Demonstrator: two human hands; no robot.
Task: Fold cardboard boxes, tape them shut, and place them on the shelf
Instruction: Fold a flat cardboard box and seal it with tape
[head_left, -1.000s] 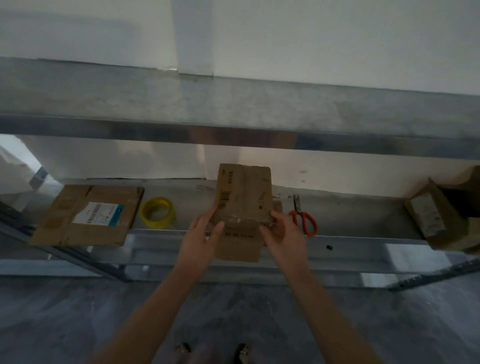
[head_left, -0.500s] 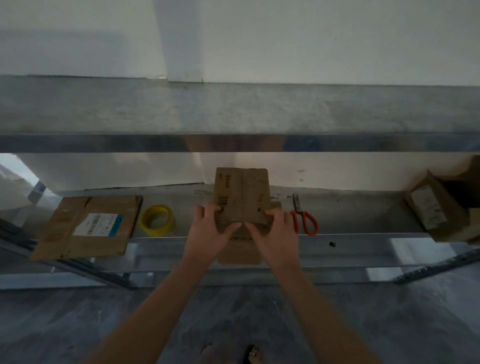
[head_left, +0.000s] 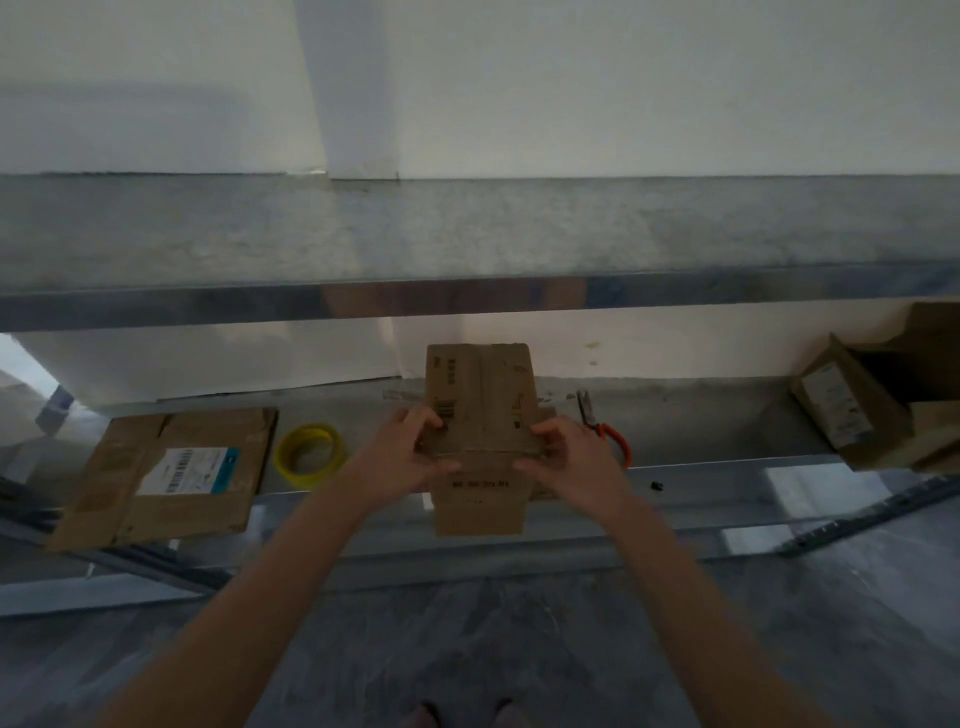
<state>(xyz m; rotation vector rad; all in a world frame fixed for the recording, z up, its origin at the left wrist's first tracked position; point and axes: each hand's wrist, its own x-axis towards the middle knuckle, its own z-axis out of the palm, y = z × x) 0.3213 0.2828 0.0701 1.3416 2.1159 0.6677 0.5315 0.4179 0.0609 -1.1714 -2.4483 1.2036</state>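
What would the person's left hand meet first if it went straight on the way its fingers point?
The small brown cardboard box: the left hand grips its left edge with curled fingers. Pushing on, it would probably press the box against the right hand on the opposite edge, though depth is unclear.

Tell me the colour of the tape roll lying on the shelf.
Yellow. The tape roll shows best in the head view, beside the flattened cardboard.
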